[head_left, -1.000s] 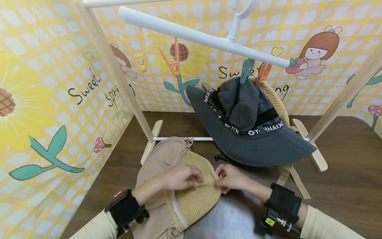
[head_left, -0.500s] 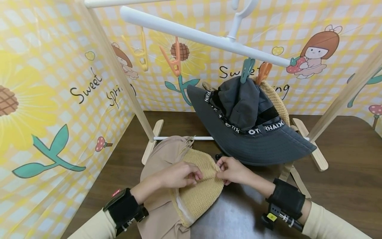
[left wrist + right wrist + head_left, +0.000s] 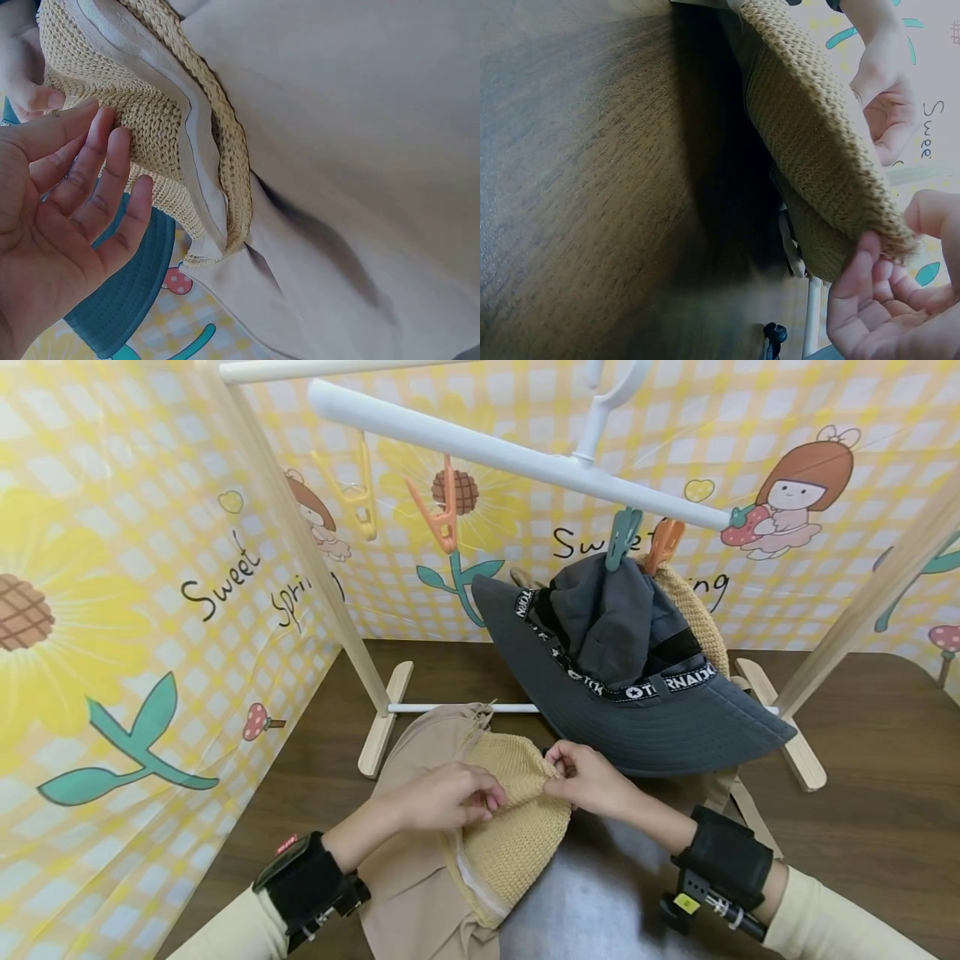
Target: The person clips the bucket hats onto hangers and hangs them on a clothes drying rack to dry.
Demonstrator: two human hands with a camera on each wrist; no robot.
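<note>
A sun hat with a beige fabric brim and a yellow woven crown lies over the dark tabletop, with a white inner band along the crown's edge. My right hand pinches the crown's right end between thumb and fingers; the right wrist view shows the woven fold running into that grip. Loosely bent over the crown is my left hand. In the left wrist view its fingertips are close to the weave, with nothing visibly gripped; contact there is unclear.
A dark grey bucket hat hangs by green and orange clips from a white hanger, with another woven hat behind. Yellow and peach clips hang left. Wooden posts frame the rack.
The woven crown and brim have shifted right, along with my right hand, which has also risen slightly in view. My left hand has stayed nearly in place.
</note>
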